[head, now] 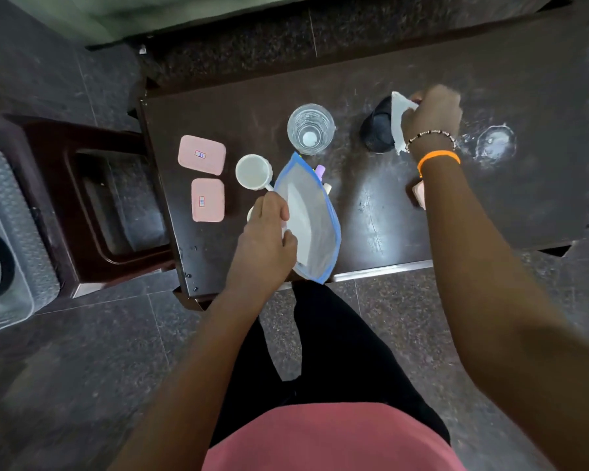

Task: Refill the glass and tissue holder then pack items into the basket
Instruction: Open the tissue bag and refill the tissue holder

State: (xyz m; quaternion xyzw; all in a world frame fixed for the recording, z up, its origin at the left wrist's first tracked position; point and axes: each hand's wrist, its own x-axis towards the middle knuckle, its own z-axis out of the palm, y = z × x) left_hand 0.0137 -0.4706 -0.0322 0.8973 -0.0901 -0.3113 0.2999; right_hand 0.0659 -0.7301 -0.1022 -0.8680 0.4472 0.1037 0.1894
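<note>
right hand [432, 113] fingers pinching tissue [399, 122], left hand [266, 239] gripping pouch [312, 222]

The dark brown wooden table [490, 205] is showing a glossy, scuffed top with pale smears and a wet patch. The round clear drinking glass [310, 128] is looking smooth and transparent. The white crumpled tissue paper [398, 124] is appearing soft and matt against the black perforated cylindrical holder [376, 129]. The blue-edged translucent plastic pouch [312, 226] is shining faintly. Two pink rectangular plastic boxes [201, 154] are looking matt and smooth; the white mug [254, 172] is gleaming like glazed ceramic.
</note>
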